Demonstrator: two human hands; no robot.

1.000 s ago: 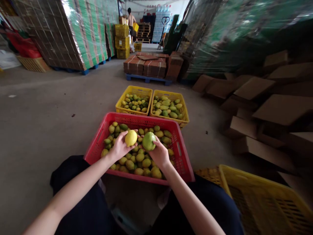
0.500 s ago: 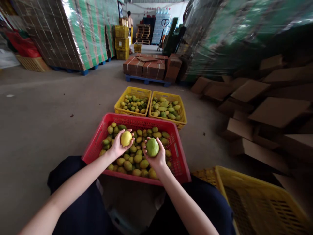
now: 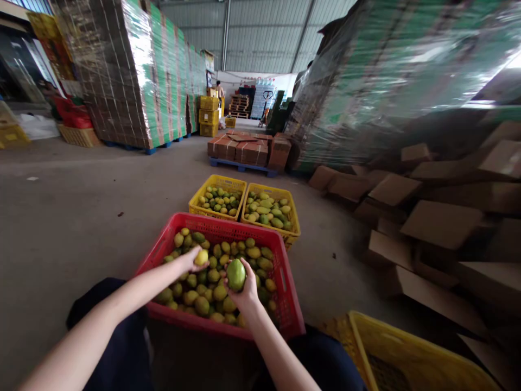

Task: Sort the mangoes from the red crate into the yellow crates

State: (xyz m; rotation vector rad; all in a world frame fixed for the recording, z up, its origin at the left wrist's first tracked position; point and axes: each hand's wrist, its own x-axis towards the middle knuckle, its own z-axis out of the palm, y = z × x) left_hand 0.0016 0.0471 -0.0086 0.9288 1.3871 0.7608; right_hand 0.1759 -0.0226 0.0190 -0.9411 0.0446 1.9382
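A yellow lemon (image 3: pixel 201 257) rests in the fingers of my left hand (image 3: pixel 191 260), over the left part of the red crate (image 3: pixel 287 282). My right hand (image 3: pixel 246 293) is wrapped round a larger green lemon (image 3: pixel 236 275), held above the middle of the same crate. Beneath both hands lie many yellow-green lemons (image 3: pixel 202 306), spread through the red crate. Just beyond it stand two yellow crates side by side: the left crate (image 3: pixel 194 205) holds smaller yellow and green fruit, and the right crate (image 3: pixel 296 228) holds larger, longer ones.
Another yellow crate (image 3: pixel 358 347) sits by my right knee. Cardboard boxes (image 3: pixel 442 222) lie heaped on the right. Ahead, a blue pallet (image 3: pixel 244 166) carries flat cardboard bundles. Tall wrapped stacks (image 3: pixel 166 81) flank the floor, and a person (image 3: pixel 220 89) is far back.
The view has tilted up, so the crates sit lower in the picture. My left hand has turned and moved left with the yellow lemon. My right hand still holds the green one.
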